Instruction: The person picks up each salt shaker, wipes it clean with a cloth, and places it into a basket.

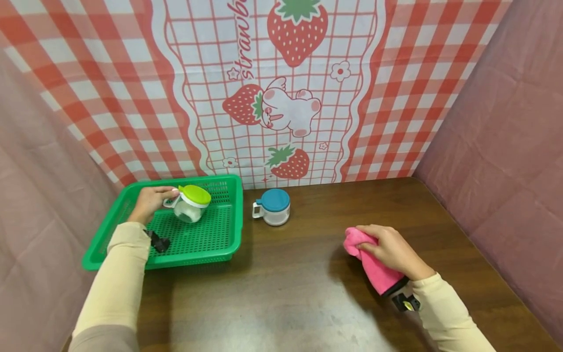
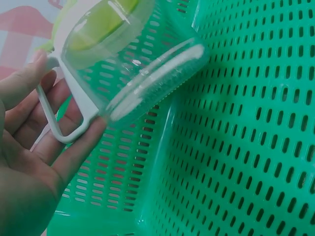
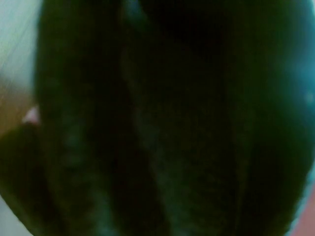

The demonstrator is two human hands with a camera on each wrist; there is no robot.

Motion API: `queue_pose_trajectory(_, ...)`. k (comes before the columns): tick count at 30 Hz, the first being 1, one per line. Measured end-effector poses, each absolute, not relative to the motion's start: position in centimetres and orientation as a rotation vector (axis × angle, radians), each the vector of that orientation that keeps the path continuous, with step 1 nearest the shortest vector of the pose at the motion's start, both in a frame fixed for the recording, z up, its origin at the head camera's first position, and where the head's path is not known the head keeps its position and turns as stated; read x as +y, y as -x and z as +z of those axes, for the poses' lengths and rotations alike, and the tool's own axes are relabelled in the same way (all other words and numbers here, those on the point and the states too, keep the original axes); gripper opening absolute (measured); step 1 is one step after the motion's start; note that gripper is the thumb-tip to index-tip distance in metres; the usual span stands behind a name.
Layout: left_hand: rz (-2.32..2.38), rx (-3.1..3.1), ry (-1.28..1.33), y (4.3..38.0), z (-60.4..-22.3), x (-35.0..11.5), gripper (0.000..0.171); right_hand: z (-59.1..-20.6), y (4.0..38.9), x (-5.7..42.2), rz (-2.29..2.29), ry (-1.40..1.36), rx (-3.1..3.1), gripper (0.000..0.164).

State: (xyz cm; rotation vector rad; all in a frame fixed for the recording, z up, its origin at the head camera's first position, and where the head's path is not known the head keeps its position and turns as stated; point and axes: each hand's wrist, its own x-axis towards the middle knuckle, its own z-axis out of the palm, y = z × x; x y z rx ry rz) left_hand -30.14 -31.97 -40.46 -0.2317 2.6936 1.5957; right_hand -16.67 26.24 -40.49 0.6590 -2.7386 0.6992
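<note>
1. Left of frame: my left hand (image 1: 151, 201) grips the green-lidded jar (image 1: 190, 209) by its handle, tilted, in or above the green basket (image 1: 238, 222).
2. Lower right: my right hand (image 1: 392, 248) clasps a pink cloth (image 1: 377, 275).
3. Centre: blue-lidded jar (image 1: 275, 201), upright on the table (image 1: 286, 293).

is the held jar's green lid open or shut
Shut: in the head view, the green lid lies flat across the white collar of the jar.

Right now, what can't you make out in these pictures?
Pink cloth: head view, partly covered by the right hand.
Cup's green lid: left wrist view, cut off by the top edge.
Green basket: head view, partly behind the left sleeve.
Dark shape: right wrist view, too blurred to identify.
</note>
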Motion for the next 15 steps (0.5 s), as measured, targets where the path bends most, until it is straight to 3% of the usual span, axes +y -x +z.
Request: queue_pose_trajectory(15,1.403,2.745,0.136,30.42,-40.10,-32.22,0.050,-40.67,16.92,25.82,0.690,-0.667,-2.746,0.033)
